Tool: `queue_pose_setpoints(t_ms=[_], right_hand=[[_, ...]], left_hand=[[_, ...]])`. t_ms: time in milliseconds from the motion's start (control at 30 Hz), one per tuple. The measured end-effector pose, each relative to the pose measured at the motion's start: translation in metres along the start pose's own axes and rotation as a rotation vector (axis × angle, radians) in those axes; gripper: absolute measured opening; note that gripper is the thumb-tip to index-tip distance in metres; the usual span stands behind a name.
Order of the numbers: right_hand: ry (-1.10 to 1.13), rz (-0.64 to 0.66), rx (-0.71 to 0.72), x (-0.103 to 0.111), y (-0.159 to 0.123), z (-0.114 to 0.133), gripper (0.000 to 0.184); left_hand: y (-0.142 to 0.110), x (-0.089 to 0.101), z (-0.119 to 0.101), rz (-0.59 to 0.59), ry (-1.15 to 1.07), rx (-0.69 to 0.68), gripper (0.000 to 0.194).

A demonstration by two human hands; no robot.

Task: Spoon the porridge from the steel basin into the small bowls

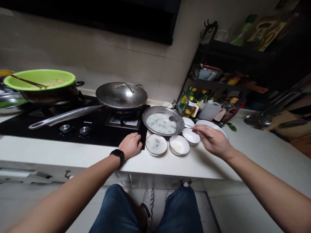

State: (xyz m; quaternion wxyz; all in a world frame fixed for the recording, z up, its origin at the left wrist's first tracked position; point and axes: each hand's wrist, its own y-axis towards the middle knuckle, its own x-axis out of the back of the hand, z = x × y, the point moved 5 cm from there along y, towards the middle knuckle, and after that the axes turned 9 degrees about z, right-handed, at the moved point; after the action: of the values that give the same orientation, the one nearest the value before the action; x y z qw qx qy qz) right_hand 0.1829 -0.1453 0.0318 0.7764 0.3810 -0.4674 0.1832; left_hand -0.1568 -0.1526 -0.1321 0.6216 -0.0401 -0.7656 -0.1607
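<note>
- Head view, lower centre: left hand (131, 145) is resting on the edge of the surface (60, 153), beside the black gas cooktop (97, 136). Fingers are spread and curved, holding nothing.
- Right of centre: right hand (212, 140) is hovering above the surface. Fingers are pinched narrow on a thin utensil handle (188, 126); its far end is too small to tell.
- Centre: a steel pan (155, 110) is holding milky liquid, with a ladle (173, 119) lying in it.
- Just below the pan: two white bowls are holding liquid, one milky with dark bits (156, 144), one pale (179, 145).
- Nearest the utensil: a third white bowl (191, 136) is sitting just beside the fingers, contents hidden. A fourth (188, 122) is sitting behind it.
- Work in hand: right hand is working over the bowls, pan close by.
- Right of the bowls: a ribbed white plate (212, 127) is leaning near the right hand.
- Upper left: a lidded wok (121, 95) and a green basin (40, 77) are sitting on the cooktop.
</note>
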Motion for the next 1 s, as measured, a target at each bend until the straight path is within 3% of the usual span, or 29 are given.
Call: queue_pose_setpoints(t_ms=[133,267,467,533,667,767,867,1000], right_hand=[[0.077,-0.209,-0.276,0.035,-0.053,0.005,0.031],[0.134,-0.183,-0.279,0.030,-0.088,0.007,0.027],[0.185,-0.059,-0.171,-0.006,-0.093,0.009,0.019],[0.255,-0.107,-0.269,-0.013,-0.095,0.005,0.024],[0.615,-0.308,-0.667,-0.027,-0.107,-0.021,0.038],[0.875,-0.415,-0.894,-0.037,-0.111,-0.040,0.031],[0.981,-0.462,-0.980,-0.037,-0.109,-0.053,0.018],[0.981,-0.478,-0.942,-0.019,-0.102,-0.059,0.013]], left_hand=[[0.000,-0.001,0.001,0.001,0.010,0.000,0.014],[0.000,0.000,0.000,0.002,0.024,-0.001,0.016],[-0.001,0.001,-0.001,-0.004,0.045,0.002,0.017],[-0.001,0.001,-0.001,-0.004,0.048,-0.001,0.017],[-0.001,0.001,-0.001,-0.001,0.041,0.001,0.016],[0.000,0.001,-0.001,0.003,0.034,0.008,0.015],[0.000,0.001,-0.001,0.007,0.017,0.009,0.015],[0.000,0.001,0.000,0.006,-0.007,0.004,0.015]])
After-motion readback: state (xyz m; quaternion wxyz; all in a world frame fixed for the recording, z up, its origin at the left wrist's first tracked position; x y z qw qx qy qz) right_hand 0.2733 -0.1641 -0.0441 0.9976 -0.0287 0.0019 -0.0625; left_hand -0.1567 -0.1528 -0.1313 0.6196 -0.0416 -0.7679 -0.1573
